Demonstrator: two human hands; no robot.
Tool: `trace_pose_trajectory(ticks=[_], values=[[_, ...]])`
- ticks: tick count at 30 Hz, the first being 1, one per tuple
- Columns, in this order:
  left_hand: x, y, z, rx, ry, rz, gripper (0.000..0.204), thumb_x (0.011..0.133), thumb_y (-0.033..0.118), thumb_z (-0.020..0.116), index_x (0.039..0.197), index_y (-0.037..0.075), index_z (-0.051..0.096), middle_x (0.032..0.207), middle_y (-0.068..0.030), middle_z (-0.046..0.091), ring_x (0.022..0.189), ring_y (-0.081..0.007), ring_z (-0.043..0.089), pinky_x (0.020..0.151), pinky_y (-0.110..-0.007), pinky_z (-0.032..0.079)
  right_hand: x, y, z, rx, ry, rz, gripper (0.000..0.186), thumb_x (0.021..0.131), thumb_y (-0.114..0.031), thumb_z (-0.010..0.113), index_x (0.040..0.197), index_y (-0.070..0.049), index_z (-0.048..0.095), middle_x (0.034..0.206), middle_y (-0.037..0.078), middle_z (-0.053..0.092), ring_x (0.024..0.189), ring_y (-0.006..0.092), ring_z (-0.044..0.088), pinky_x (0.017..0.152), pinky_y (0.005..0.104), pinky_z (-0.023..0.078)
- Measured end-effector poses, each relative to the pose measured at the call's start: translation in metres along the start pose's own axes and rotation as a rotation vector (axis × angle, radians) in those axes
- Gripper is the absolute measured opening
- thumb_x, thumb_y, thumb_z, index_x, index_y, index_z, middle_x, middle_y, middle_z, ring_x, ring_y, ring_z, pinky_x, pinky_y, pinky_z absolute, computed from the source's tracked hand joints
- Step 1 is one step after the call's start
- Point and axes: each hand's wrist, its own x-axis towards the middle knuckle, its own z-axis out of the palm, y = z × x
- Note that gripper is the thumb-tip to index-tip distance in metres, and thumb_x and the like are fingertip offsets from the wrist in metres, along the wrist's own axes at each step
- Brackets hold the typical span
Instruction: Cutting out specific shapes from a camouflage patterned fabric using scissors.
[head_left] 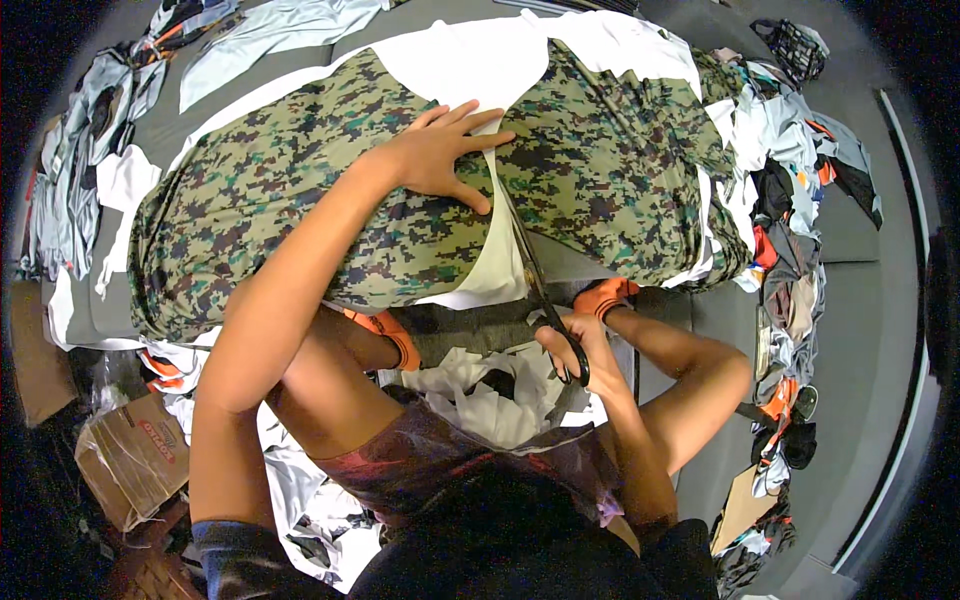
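Observation:
A wide sheet of camouflage-printed fabric [260, 190] lies spread across a grey surface, with white fabric [470, 60] at its far edge. My left hand [435, 160] rests flat on the camouflage print, fingers spread, near a narrow gap where white shows. In my right hand [590, 350] are the handles of a pair of long dark scissors [531, 258]. Its blades point away from me along the gap, their tips near my left thumb. A second camouflage part [620, 170] lies right of the blades. Whether the blades are parted is hard to make out.
White scraps [480, 390] are heaped between my legs. Mixed cloth pieces [790, 210] form a long pile at the right; more grey cloth [90, 160] hangs at the left. A cardboard box [135, 460] stands at lower left. My feet in orange socks [605, 296] are beside the fabric's near edge.

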Motion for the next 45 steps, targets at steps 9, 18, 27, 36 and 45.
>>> trace_pose_trajectory(ticks=[9,18,27,36,45], values=[[-0.001,0.000,0.000,0.006,-0.003,-0.002,0.091,0.066,0.066,0.065,0.144,0.031,0.031,0.153,0.0000,0.021,0.142,-0.0247,0.013,0.114,-0.044,0.012,-0.002,0.003,0.001,0.010,0.026,0.000,0.044,0.083,-0.033,0.067,0.052,-0.009,0.049,0.044,-0.003,0.042,0.041,0.0075,0.036,0.040,0.0230,0.026],[0.000,0.003,-0.003,-0.009,-0.025,-0.030,0.092,0.065,0.063,0.068,0.144,0.032,0.031,0.153,0.0016,0.020,0.142,-0.0236,0.012,0.114,-0.045,0.011,-0.004,-0.002,0.001,-0.008,0.005,-0.028,0.042,0.086,-0.029,0.061,0.052,-0.008,0.051,0.043,-0.001,0.046,0.037,0.0066,0.036,0.040,0.0197,0.028],[-0.001,0.005,-0.004,-0.002,-0.033,-0.037,0.093,0.065,0.063,0.069,0.144,0.031,0.031,0.153,0.0014,0.020,0.142,-0.0238,0.012,0.114,-0.045,0.013,-0.004,-0.001,0.004,-0.025,0.008,-0.036,0.042,0.087,-0.027,0.059,0.052,-0.008,0.050,0.043,-0.001,0.047,0.037,0.0072,0.037,0.039,0.0201,0.029],[0.001,0.004,-0.003,0.014,-0.021,-0.030,0.093,0.064,0.068,0.065,0.144,0.032,0.031,0.153,0.0019,0.020,0.142,-0.0225,0.012,0.115,-0.042,0.012,-0.009,0.009,0.011,0.081,-0.037,-0.017,0.040,0.089,-0.027,0.055,0.055,-0.006,0.051,0.044,0.001,0.048,0.037,0.0081,0.038,0.039,0.0202,0.029],[-0.004,-0.005,-0.004,0.000,0.010,-0.029,0.094,0.064,0.069,0.064,0.144,0.032,0.031,0.153,-0.0011,0.020,0.142,-0.0254,0.013,0.114,-0.044,0.013,0.005,-0.009,0.014,0.052,-0.020,-0.004,0.040,0.091,-0.028,0.052,0.057,-0.006,0.051,0.045,0.002,0.048,0.037,0.0087,0.040,0.040,0.0202,0.030]])
